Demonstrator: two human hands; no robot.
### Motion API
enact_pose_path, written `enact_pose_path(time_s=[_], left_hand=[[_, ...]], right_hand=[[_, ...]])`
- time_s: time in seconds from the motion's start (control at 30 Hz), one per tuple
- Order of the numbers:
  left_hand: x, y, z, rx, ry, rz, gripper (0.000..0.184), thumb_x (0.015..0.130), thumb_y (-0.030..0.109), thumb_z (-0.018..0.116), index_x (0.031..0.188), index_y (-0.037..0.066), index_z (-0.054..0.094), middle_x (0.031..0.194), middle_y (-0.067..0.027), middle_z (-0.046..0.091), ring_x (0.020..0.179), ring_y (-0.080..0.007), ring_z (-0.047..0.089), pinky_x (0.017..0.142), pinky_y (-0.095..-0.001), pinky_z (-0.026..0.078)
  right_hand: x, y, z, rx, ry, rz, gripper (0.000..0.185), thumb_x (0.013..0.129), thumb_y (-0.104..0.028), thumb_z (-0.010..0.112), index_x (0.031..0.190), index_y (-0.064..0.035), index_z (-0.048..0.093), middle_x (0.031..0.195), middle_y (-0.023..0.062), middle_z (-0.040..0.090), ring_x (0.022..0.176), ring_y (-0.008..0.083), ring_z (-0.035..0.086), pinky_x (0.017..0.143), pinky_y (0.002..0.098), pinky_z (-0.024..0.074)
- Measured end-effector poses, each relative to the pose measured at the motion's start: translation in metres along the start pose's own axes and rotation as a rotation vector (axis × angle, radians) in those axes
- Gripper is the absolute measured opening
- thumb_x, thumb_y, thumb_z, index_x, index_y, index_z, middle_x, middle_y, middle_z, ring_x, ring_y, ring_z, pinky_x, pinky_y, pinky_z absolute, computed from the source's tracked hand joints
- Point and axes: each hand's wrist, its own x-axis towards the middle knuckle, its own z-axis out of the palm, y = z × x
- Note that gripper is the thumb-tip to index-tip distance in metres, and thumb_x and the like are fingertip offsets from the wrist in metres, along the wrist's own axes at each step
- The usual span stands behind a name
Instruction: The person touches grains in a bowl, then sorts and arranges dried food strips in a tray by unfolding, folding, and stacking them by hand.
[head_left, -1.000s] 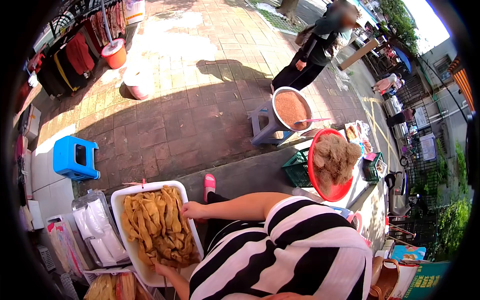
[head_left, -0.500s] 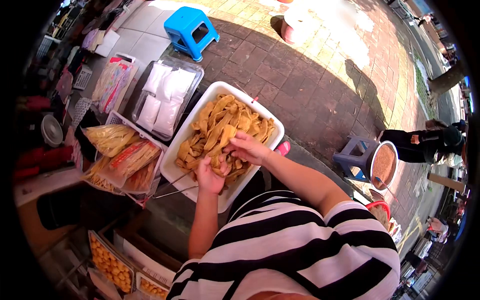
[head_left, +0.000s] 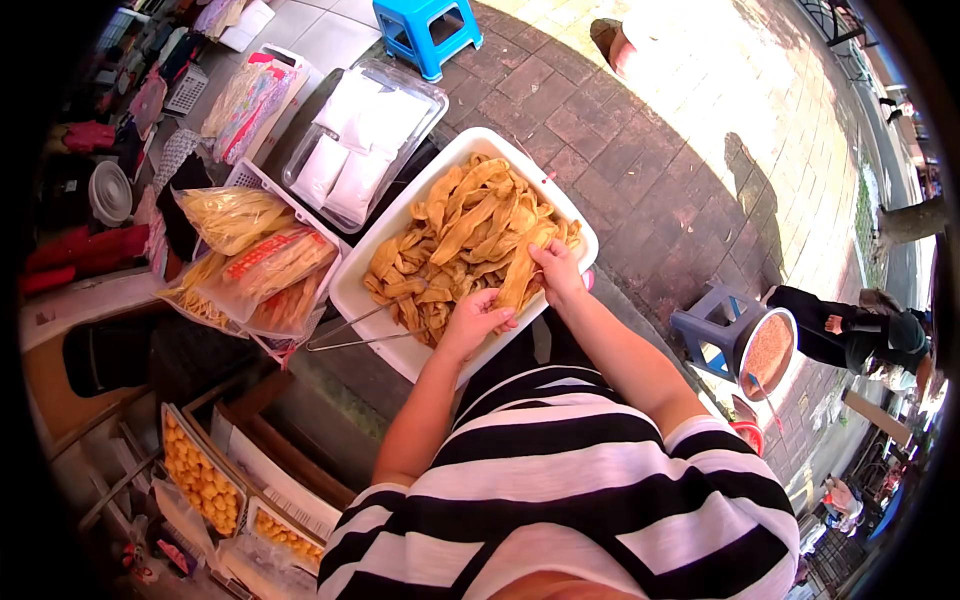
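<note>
A white tub (head_left: 350,283) holds a heap of long, yellow-brown strips (head_left: 470,215). Over the tub's near right part, my left hand (head_left: 483,322) and my right hand (head_left: 556,270) hold one strip (head_left: 519,278) between them. My right hand pinches its upper end, and the fingers of my left hand close on its lower end. A pair of thin metal tongs (head_left: 345,338) leans over the tub's left edge, touched by neither hand.
Left of the tub stand a clear-lidded tray with white packets (head_left: 350,150) and a basket of bagged strips (head_left: 270,270). A blue stool (head_left: 428,28) is beyond. At right, a person (head_left: 850,330) stands near a bowl of reddish grains (head_left: 768,350) on a stool.
My view has shifted, so the tub sits higher and further right. Both hands have moved from the middle of the heap to its near right side, with a strip now stretched between them.
</note>
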Motion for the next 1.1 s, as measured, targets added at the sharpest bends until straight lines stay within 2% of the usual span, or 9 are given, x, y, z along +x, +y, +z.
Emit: enact_pose_path(time_s=[0.17,0.3,0.47,0.57,0.6,0.73,0.93,1.03,1.1], left_hand=[[0.028,0.001,-0.034,-0.394,0.25,0.156,0.029,0.08,-0.003,0.058,0.107,0.001,0.048,0.093,-0.0093,0.06,0.074,-0.0184,0.062,0.065,-0.0245,0.048],[0.078,-0.033,-0.089,-0.062,0.593,0.226,0.024,0.08,0.002,0.06,0.102,0.001,0.051,0.089,-0.0063,0.058,0.074,-0.0149,0.059,0.068,-0.0247,0.047],[0.085,-0.084,-0.138,0.178,0.973,0.211,0.022,0.076,0.006,0.062,0.096,0.0,0.056,0.087,-0.004,0.058,0.076,-0.0152,0.056,0.072,-0.0246,0.044],[0.062,-0.096,-0.145,0.793,0.726,-0.221,0.042,0.073,0.008,0.059,0.114,0.0,0.053,0.1,-0.0117,0.057,0.092,-0.0266,0.054,0.083,-0.0319,0.044],[0.062,-0.116,-0.14,0.942,0.715,-0.227,0.05,0.071,0.009,0.06,0.121,0.005,0.051,0.11,-0.0147,0.052,0.107,-0.0325,0.045,0.093,-0.0359,0.038],[0.045,-0.116,-0.12,1.111,0.771,0.011,0.042,0.072,0.005,0.058,0.114,0.003,0.054,0.109,-0.0155,0.052,0.11,-0.0335,0.043,0.093,-0.0376,0.036],[0.012,-0.094,-0.132,1.034,0.831,0.312,0.025,0.069,0.008,0.065,0.091,-0.002,0.059,0.091,-0.0148,0.055,0.095,-0.0334,0.049,0.086,-0.0393,0.04],[-0.007,-0.049,-0.108,0.991,0.688,0.441,0.03,0.07,0.014,0.067,0.094,-0.001,0.058,0.094,-0.0145,0.056,0.088,-0.032,0.053,0.079,-0.0382,0.042],[-0.015,-0.029,-0.08,0.671,0.487,0.335,0.03,0.072,0.016,0.067,0.094,-0.001,0.056,0.095,-0.0135,0.058,0.085,-0.0282,0.056,0.076,-0.0351,0.044]], right_hand=[[0.032,-0.031,0.027,-0.05,-0.098,-0.146,0.033,0.082,-0.002,0.058,0.112,-0.0072,0.044,0.069,-0.0002,0.053,0.052,0.0078,0.048,0.045,0.0207,0.0384],[0.085,-0.028,0.028,-0.589,-0.103,-0.202,0.034,0.077,-0.006,0.062,0.108,-0.002,0.048,0.075,0.0042,0.059,0.061,0.0111,0.058,0.052,0.0228,0.0458],[0.065,-0.023,0.019,-0.691,-0.007,-0.179,0.035,0.077,-0.008,0.061,0.108,0.0012,0.048,0.077,0.0041,0.059,0.064,0.012,0.058,0.057,0.0248,0.0457],[0.043,-0.005,-0.005,-0.631,-0.035,-0.231,0.039,0.077,-0.006,0.058,0.113,0.0043,0.047,0.076,0.0029,0.058,0.068,0.0103,0.055,0.064,0.0232,0.0448],[0.041,0.006,-0.016,-0.597,-0.055,-0.207,0.038,0.077,-0.006,0.058,0.112,0.0046,0.048,0.076,0.0023,0.057,0.069,0.0098,0.055,0.064,0.0228,0.0445],[0.008,0.028,-0.04,-0.639,-0.125,-0.111,0.03,0.077,-0.004,0.057,0.106,0.0045,0.052,0.077,0.0006,0.055,0.07,0.0085,0.053,0.065,0.0222,0.0442],[-0.008,0.048,-0.048,-0.787,-0.221,-0.158,0.025,0.079,-0.008,0.059,0.101,0.0025,0.056,0.076,0.0004,0.056,0.069,0.0086,0.053,0.063,0.0225,0.0444],[-0.02,0.043,-0.023,-0.694,-0.412,-0.181,0.033,0.08,-0.014,0.063,0.107,0.0027,0.053,0.077,0.0009,0.055,0.068,0.0101,0.052,0.064,0.023,0.045],[-0.031,0.038,0.006,-0.698,-0.518,-0.296,0.033,0.081,-0.015,0.064,0.106,0.0024,0.052,0.075,-0.0005,0.053,0.066,0.0086,0.05,0.062,0.0223,0.0436]])
